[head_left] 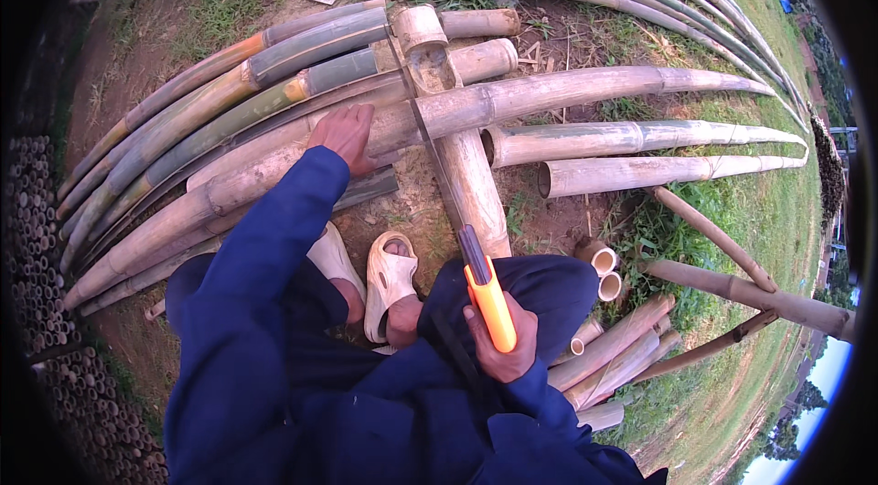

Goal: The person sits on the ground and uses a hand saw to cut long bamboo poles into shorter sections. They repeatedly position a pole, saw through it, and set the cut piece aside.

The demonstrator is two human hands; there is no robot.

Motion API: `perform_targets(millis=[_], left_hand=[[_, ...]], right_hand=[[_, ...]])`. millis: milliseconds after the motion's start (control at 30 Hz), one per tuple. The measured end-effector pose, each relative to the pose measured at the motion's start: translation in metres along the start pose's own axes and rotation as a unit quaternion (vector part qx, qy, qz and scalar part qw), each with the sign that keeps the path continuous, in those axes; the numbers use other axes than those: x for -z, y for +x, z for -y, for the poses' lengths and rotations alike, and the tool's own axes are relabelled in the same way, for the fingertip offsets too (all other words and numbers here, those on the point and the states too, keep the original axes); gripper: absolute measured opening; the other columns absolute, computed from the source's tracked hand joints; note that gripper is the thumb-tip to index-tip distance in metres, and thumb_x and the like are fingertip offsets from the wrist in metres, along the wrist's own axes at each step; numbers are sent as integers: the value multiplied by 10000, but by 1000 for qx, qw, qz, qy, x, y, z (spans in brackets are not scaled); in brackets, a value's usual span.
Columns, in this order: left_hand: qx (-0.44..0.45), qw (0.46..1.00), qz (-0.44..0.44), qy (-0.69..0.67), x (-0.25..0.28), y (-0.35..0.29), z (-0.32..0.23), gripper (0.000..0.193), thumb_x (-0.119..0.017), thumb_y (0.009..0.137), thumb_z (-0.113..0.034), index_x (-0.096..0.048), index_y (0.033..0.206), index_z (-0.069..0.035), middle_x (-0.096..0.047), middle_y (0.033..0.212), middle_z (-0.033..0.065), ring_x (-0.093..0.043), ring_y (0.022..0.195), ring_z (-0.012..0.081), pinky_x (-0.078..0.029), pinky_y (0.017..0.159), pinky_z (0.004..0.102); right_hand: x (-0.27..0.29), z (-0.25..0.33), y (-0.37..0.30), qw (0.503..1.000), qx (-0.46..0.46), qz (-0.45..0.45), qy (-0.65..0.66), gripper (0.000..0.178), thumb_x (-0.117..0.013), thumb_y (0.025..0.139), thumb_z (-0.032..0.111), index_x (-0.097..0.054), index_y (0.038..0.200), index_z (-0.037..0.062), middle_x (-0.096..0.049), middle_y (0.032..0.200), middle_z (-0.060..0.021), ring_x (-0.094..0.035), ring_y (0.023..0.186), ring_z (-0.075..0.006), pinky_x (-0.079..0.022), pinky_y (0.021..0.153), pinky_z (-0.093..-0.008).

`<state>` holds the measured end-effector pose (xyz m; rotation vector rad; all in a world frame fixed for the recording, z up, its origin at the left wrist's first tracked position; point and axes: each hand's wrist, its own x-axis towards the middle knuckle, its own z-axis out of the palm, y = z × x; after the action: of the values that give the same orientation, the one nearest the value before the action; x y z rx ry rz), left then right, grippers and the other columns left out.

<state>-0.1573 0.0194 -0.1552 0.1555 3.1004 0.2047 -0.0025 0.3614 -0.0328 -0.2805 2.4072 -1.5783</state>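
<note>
- Gripping the orange handle of a long-bladed saw point(457, 210), right hand point(498, 343) closed tight around it.
- Pressing flat, left hand point(346, 137) open on a long pale bamboo pole point(512, 99), saw blade crossing that pole just right of the left hand.
- Lying beneath, one short thick bamboo log point(471, 183) as a rest.
- Sitting right of the right hand, two short hollow bamboo offcuts point(604, 270), open ends empty.
- Resting between the hands, two cream sandals point(389, 279).
</note>
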Motion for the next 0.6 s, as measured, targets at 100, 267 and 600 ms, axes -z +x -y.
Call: perform_targets(millis=[100,267,600], left_hand=[[10,1000,4,-1,2,-2,-7,728,-903,650,-367,-525,1156,-5,-671,1142,183,-666,1089,349,-549,960,436],[57,995,80,-7,-4,1,-15,791,-903,648,-374,-524,1242,-13,-656,1221,207,-646,1162,377,-539,973,465],[42,996,75,-24,10,6,-6,679,-889,666,-408,-580,1093,21,-711,1094,230,-704,1043,383,-573,913,465]], right_hand=[[6,-6,-14,1000,-5,-4,-12,201,-763,899,43,-707,1087,-1,-688,780,-119,-701,635,-282,-522,607,-330],[20,10,-23,999,4,-3,-40,192,-748,902,32,-705,1083,-13,-713,801,-139,-730,676,-263,-537,629,-327],[6,-15,-51,999,-3,5,-38,299,-737,888,-1,-706,1185,-19,-750,894,-147,-762,756,-286,-571,711,-328]])
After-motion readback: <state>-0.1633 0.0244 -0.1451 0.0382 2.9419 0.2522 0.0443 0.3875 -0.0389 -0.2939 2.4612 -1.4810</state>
